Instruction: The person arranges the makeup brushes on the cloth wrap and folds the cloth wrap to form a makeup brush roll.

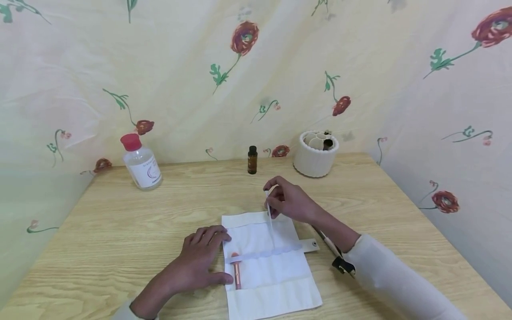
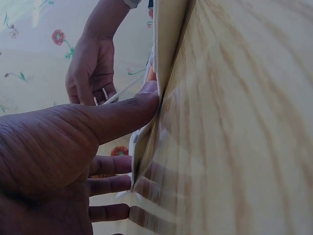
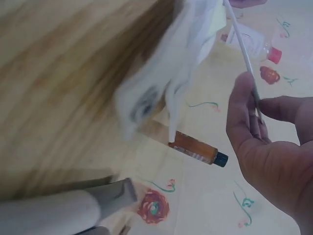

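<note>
A white fabric brush roll (image 1: 280, 269) lies unfolded on the wooden table, with a snap tab (image 1: 310, 245) at its right side. A copper-coloured brush (image 1: 237, 273) sits in its lower left part, its lower end hidden in the pocket. My left hand (image 1: 202, 262) rests at the roll's left edge, fingers spread; in the left wrist view its thumb (image 2: 132, 110) touches that edge. Above the roll's upper part, my right hand (image 1: 290, 200) pinches a slim white stick (image 3: 242, 44) between thumb and fingers. The stick points down toward the roll's middle band; its kind is unclear.
A clear bottle with a red cap (image 1: 142, 166) stands at the back left. Further right are a small amber bottle (image 1: 252, 161) and a white ribbed holder (image 1: 314, 158) with compartments. Beside the roll, a dark-and-light brush-like tool (image 1: 334, 249) lies partly under my right forearm.
</note>
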A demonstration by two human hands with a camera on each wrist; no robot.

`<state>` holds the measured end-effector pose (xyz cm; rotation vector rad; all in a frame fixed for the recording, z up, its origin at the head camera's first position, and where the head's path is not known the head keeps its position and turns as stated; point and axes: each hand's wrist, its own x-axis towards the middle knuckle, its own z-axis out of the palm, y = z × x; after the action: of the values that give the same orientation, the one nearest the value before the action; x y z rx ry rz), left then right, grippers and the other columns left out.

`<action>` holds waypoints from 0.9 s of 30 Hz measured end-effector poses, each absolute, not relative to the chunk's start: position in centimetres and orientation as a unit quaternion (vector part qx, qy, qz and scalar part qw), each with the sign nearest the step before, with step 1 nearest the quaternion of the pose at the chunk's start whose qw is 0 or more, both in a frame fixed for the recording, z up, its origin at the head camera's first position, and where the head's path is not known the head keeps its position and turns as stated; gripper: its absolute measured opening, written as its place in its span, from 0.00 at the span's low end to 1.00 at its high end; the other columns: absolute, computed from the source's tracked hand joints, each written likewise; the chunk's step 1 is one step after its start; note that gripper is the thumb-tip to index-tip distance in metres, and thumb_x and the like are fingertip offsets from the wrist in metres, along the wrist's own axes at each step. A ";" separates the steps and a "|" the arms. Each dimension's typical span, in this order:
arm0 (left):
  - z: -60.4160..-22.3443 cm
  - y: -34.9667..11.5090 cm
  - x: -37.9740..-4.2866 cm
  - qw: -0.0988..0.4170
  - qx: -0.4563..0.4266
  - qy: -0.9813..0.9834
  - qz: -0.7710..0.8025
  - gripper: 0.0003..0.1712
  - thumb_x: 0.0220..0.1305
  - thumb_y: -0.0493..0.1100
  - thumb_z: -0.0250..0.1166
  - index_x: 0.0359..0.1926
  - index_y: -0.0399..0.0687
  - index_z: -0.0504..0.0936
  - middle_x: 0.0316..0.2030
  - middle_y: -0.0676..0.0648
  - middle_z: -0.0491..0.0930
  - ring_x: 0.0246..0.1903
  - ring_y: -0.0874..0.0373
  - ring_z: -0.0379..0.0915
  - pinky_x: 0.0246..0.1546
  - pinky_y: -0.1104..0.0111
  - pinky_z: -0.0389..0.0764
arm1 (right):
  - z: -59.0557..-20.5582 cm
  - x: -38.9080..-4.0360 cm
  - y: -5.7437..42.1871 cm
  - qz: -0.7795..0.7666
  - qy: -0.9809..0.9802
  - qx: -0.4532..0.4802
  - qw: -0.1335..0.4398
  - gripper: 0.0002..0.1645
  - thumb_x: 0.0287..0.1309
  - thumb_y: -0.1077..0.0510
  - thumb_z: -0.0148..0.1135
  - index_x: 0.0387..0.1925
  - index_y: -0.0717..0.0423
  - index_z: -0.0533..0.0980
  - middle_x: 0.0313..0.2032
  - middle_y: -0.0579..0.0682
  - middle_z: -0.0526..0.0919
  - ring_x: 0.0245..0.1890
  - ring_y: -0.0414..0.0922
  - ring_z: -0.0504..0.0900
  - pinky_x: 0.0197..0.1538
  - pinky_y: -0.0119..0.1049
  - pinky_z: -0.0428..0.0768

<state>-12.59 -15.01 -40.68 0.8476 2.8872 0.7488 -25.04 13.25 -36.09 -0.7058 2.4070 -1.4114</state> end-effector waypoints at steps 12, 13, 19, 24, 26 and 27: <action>-40.7 -15.0 -12.7 0.016 0.276 0.929 0.247 0.46 0.51 0.70 0.72 0.62 0.48 0.70 0.67 0.47 0.63 0.66 0.44 0.55 0.57 0.35 0.59 | -37.5 -24.1 14.5 -0.427 0.827 -0.246 0.269 0.14 0.66 0.63 0.63 0.49 0.64 0.71 0.38 0.57 0.79 0.31 0.50 0.85 0.37 0.43 0.85; -40.6 -15.0 -12.7 0.017 0.276 0.929 0.246 0.46 0.51 0.70 0.72 0.62 0.47 0.70 0.67 0.47 0.63 0.66 0.44 0.55 0.57 0.35 0.59 | -37.5 -23.9 14.7 -0.397 0.839 -0.264 0.263 0.12 0.66 0.61 0.64 0.47 0.61 0.73 0.38 0.54 0.79 0.32 0.48 0.84 0.37 0.41 0.84; -40.6 -15.0 -12.7 0.020 0.272 0.933 0.236 0.46 0.50 0.67 0.74 0.63 0.48 0.70 0.68 0.46 0.62 0.67 0.44 0.54 0.58 0.35 0.58 | -37.3 -23.1 16.1 -0.261 0.865 -0.369 0.220 0.01 0.66 0.55 0.65 0.38 0.44 0.80 0.35 0.39 0.79 0.37 0.39 0.77 0.42 0.35 0.77; -40.8 -15.0 -12.6 0.016 0.273 0.932 0.237 0.47 0.50 0.69 0.73 0.62 0.48 0.70 0.67 0.46 0.63 0.66 0.44 0.55 0.58 0.35 0.59 | -36.0 -22.9 17.6 -0.233 0.892 -0.355 0.153 0.07 0.70 0.56 0.61 0.44 0.46 0.82 0.39 0.40 0.79 0.36 0.39 0.77 0.41 0.37 0.78; -40.8 -14.9 -12.6 0.016 0.274 0.932 0.238 0.47 0.50 0.70 0.72 0.62 0.48 0.70 0.67 0.46 0.63 0.66 0.44 0.55 0.58 0.35 0.58 | -35.1 -23.2 18.7 -0.217 0.912 -0.329 0.118 0.07 0.70 0.56 0.59 0.44 0.50 0.82 0.38 0.41 0.80 0.34 0.39 0.77 0.40 0.37 0.78; -40.8 -14.9 -12.6 0.016 0.275 0.931 0.239 0.47 0.51 0.70 0.71 0.62 0.48 0.70 0.67 0.46 0.63 0.66 0.44 0.55 0.57 0.35 0.59 | -34.6 -23.3 19.4 -0.206 0.922 -0.312 0.107 0.07 0.71 0.56 0.59 0.43 0.51 0.81 0.36 0.42 0.80 0.32 0.39 0.77 0.38 0.38 0.78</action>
<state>-12.64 -14.93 -40.80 0.8554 2.8962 0.7433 -23.35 19.40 -34.63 -0.9175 2.7137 -0.6056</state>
